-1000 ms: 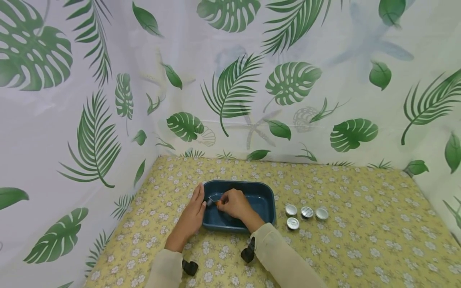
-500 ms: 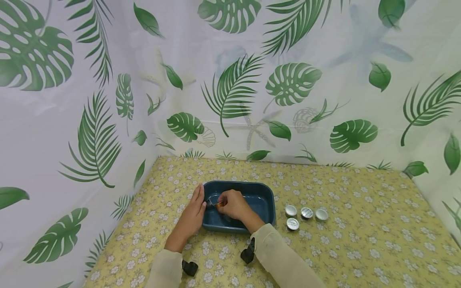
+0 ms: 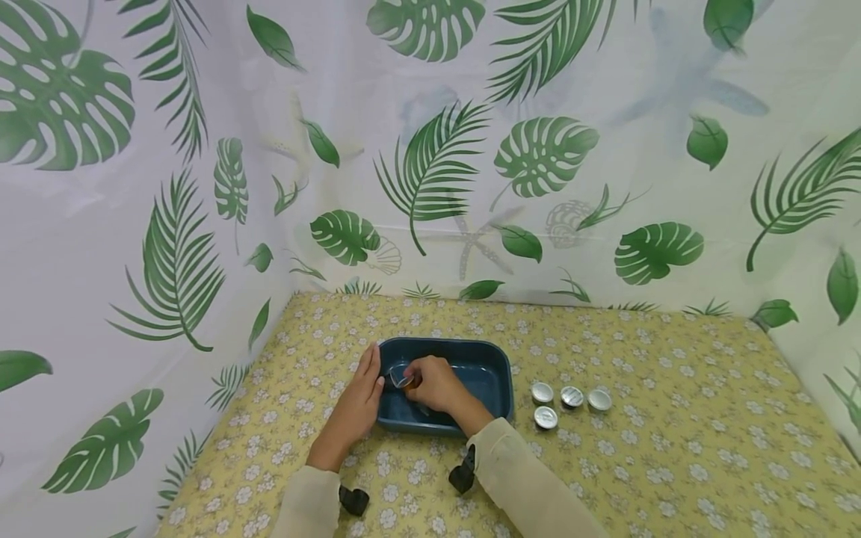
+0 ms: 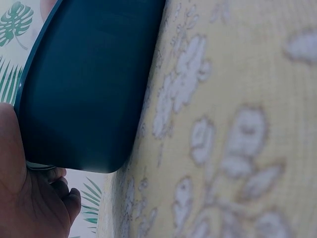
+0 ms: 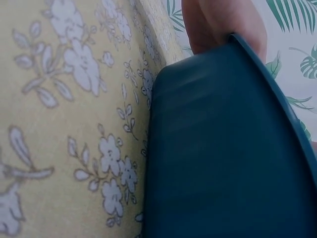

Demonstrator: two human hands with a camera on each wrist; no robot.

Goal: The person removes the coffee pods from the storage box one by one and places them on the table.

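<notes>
Foil cup (image 3: 400, 373), small and shiny, sat low inside the blue tub (image 3: 484, 366), at its left end, caught between your two hands. Your right hand (image 3: 433, 385) reached over the near rim into the tub, fingers curled and pinching the cup together with something small and orange; what that orange piece was could not be told. Your left hand (image 3: 359, 400) lay along the tub's left wall, fingers straight up the outside, thumb over the rim beside the cup. Left wrist view: palm (image 4: 27, 198) against the tub's dark corner (image 4: 84, 89). Right wrist view: only the tub's outer wall (image 5: 223, 158) and fingers of the other hand (image 5: 223, 25) beyond its rim.

Tub stood on the counter (image 3: 673, 463), covered in yellow cloth with small white flowers. Just right of the tub, four more foil cups (image 3: 570, 401) sat in a tight cluster, apart from the tub. Behind and left, a white curtain (image 3: 430, 149) printed with green leaves closed off the counter.
</notes>
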